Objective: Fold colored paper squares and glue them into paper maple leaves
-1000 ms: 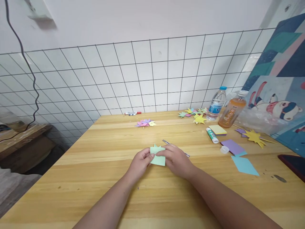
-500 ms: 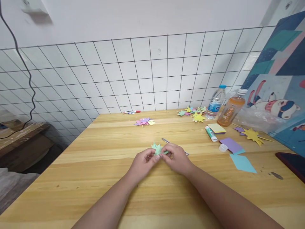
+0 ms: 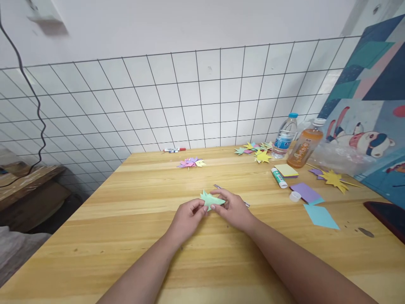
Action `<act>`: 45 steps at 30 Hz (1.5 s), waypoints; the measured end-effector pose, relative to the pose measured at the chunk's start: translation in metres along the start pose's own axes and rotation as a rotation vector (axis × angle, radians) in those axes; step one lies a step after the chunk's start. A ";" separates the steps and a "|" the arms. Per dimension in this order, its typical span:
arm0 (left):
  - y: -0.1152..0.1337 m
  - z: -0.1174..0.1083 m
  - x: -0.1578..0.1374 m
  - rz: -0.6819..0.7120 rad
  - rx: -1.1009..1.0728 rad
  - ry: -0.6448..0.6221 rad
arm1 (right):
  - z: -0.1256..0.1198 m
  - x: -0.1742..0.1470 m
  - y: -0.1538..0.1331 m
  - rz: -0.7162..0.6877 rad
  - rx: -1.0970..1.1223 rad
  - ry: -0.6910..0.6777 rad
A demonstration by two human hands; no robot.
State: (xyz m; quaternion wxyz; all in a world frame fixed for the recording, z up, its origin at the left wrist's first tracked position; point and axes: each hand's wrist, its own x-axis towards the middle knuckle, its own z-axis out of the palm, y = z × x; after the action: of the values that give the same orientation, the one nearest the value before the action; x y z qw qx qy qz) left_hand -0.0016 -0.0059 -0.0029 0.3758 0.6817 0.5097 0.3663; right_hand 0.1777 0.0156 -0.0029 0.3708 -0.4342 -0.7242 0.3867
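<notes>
Green paper (image 3: pixel 211 201) runs crosswise, tapering rightward, pinched by our left hand (image 3: pixel 187 217) and right hand (image 3: pixel 236 212); blue bottle label (image 3: pixel 282 142) beyond, unreadable.

There are two hands (image 3: pixel 186 217), two bottles (image 3: pixel 303 148), one glue stick (image 3: pixel 279 178).

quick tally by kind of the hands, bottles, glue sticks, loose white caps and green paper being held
Hands (left hand, right hand): 2
Bottles (blue-capped bottle, white-capped bottle): 2
Glue stick: 1
Loose white cap: 1
Held green paper: 1
Total: 7
</notes>
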 end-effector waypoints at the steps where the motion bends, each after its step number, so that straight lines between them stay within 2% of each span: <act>1: 0.000 0.000 0.000 0.007 -0.001 0.010 | 0.000 0.001 0.001 0.022 0.009 -0.014; 5: -0.002 0.001 0.000 0.025 0.014 0.034 | 0.001 0.004 0.002 0.057 -0.008 0.020; 9: -0.004 0.002 0.000 -0.001 0.039 0.011 | 0.002 0.004 0.001 0.034 -0.023 0.009; 18: -0.003 0.002 0.001 -0.026 0.030 0.059 | 0.002 0.003 0.004 0.006 -0.048 0.018; 25: 0.004 -0.004 -0.001 0.002 0.081 -0.027 | 0.003 0.002 0.002 -0.069 0.030 -0.039; 33: -0.001 -0.003 0.001 0.026 0.112 0.069 | 0.004 0.004 0.000 -0.002 0.050 -0.072; 39: -0.004 -0.005 0.003 0.042 0.163 0.116 | 0.005 0.007 0.000 0.109 0.177 -0.008; 45: -0.005 -0.009 0.005 0.031 0.160 0.081 | -0.005 0.009 0.001 0.126 0.214 0.030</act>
State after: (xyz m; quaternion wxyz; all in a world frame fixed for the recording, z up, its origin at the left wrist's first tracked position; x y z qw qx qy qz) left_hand -0.0104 0.0009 -0.0032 0.2937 0.7021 0.5412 0.3575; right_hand 0.1791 0.0249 -0.0001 0.4008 -0.4426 -0.6445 0.4776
